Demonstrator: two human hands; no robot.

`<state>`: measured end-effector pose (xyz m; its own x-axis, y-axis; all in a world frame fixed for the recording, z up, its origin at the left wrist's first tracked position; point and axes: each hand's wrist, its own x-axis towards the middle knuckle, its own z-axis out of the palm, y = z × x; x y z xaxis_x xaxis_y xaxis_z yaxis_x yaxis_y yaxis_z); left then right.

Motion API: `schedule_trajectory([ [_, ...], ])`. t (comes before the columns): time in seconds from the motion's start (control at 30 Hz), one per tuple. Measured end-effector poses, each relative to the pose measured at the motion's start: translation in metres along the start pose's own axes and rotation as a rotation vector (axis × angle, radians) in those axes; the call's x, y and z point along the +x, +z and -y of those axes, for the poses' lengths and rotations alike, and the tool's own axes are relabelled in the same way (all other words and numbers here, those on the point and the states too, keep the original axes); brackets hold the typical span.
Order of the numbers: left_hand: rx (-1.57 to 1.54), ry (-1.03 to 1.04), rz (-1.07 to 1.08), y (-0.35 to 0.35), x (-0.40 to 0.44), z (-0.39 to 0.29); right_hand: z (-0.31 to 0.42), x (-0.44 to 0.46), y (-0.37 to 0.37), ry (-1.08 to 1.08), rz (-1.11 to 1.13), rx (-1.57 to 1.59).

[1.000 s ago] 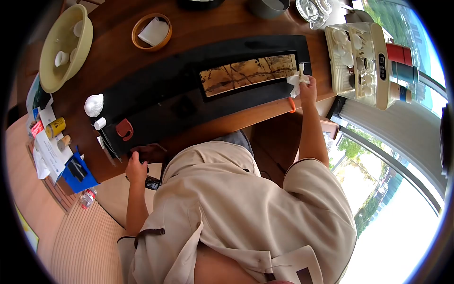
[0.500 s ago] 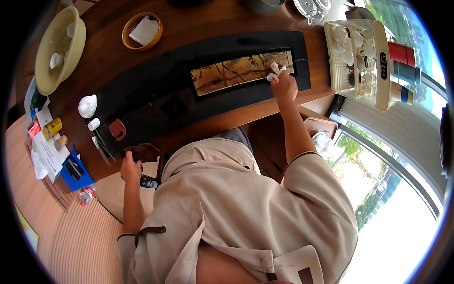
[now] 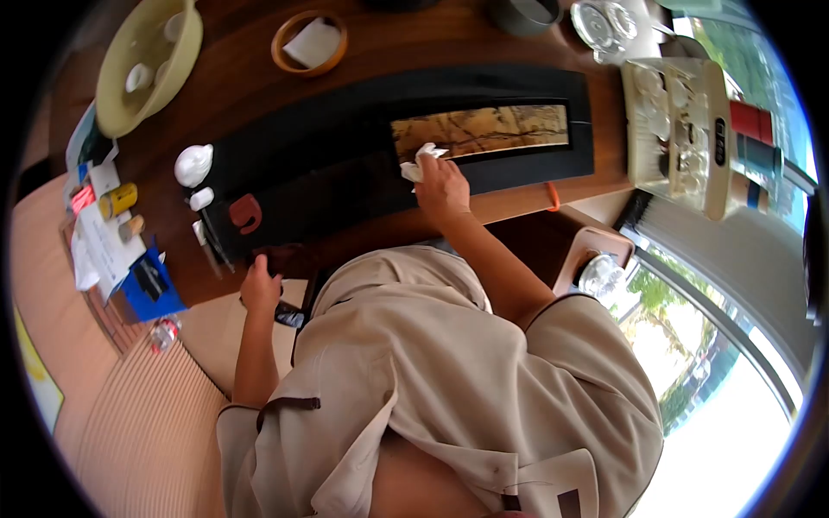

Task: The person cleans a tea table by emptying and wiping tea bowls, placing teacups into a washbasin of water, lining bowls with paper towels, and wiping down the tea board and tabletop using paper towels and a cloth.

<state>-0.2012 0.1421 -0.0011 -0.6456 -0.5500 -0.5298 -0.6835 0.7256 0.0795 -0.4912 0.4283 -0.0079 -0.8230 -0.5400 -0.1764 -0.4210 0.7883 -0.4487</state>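
Observation:
My right hand (image 3: 443, 192) is closed around a crumpled white tissue (image 3: 423, 162). The tissue lies against the near-left end of a gold-brown patterned panel (image 3: 509, 127), which is set into a long black tray (image 3: 337, 138) on the wooden table. My left hand (image 3: 260, 287) is beside the table's near edge, left of my body. Its fingers are curled near a dark reddish-brown thing (image 3: 292, 259); whether they hold something is hidden. A dark red curved piece (image 3: 246, 214) lies on the tray's left end, a short way above my left hand.
A white figure (image 3: 193, 165) and small white cup (image 3: 201, 198) stand left. Behind are a yellow basin (image 3: 110, 93) with cups and a round wooden tray (image 3: 278, 53) with white cloth. A clear-lidded cup cabinet (image 3: 673, 129) stands right. An orange strip (image 3: 553, 197) marks the front edge.
My right hand has moved left along the panel with the tissue, from its right end to its left end. The view has shifted, so the table things sit further right.

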Motion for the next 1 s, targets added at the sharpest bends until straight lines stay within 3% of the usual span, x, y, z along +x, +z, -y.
schedule_trajectory([
  [0.17, 0.013, 0.0, -0.016, 0.005, 0.002, 0.006, 0.035, 0.001, 0.033, -0.164, -0.063, 0.133],
  [0.27, -0.019, 0.034, -0.027, 0.005, 0.001, 0.009, 0.036, 0.008, 0.029, 0.057, -0.039, 0.27],
  [0.3, -0.024, 0.007, -0.04, 0.005, 0.0, 0.013, 0.031, 0.011, 0.022, 0.188, 0.032, 0.474],
  [0.4, -0.067, 0.041, -0.014, 0.003, 0.001, 0.013, 0.039, 0.023, 0.02, -0.001, -0.041, 0.511],
  [0.47, -0.066, 0.048, -0.022, 0.003, -0.001, 0.015, 0.045, 0.039, 0.015, -0.254, -0.117, 0.499],
  [0.57, -0.083, 0.059, -0.025, 0.005, -0.001, 0.016, 0.033, 0.061, -0.014, 0.28, 0.107, 1.051],
  [0.63, -0.109, 0.064, -0.052, 0.007, -0.001, 0.018, 0.014, 0.063, -0.029, 0.349, -0.007, 1.226],
  [0.67, -0.12, 0.068, -0.052, 0.009, -0.001, 0.019, -0.003, 0.062, -0.034, 0.261, -0.059, 1.165],
  [0.77, -0.131, 0.059, -0.058, 0.012, 0.0, 0.019, -0.088, 0.043, -0.037, 0.453, -0.267, 0.972],
  [0.83, -0.104, 0.027, -0.05, 0.007, -0.001, 0.015, -0.107, 0.02, -0.066, 0.582, -0.383, 0.986],
  [0.97, -0.061, 0.026, -0.049, 0.006, -0.001, 0.013, -0.17, -0.01, -0.086, 0.601, -0.516, 1.005],
  [1.0, -0.049, 0.037, -0.053, 0.007, 0.0, 0.013, -0.179, -0.015, -0.098, 0.591, -0.557, 0.559],
])
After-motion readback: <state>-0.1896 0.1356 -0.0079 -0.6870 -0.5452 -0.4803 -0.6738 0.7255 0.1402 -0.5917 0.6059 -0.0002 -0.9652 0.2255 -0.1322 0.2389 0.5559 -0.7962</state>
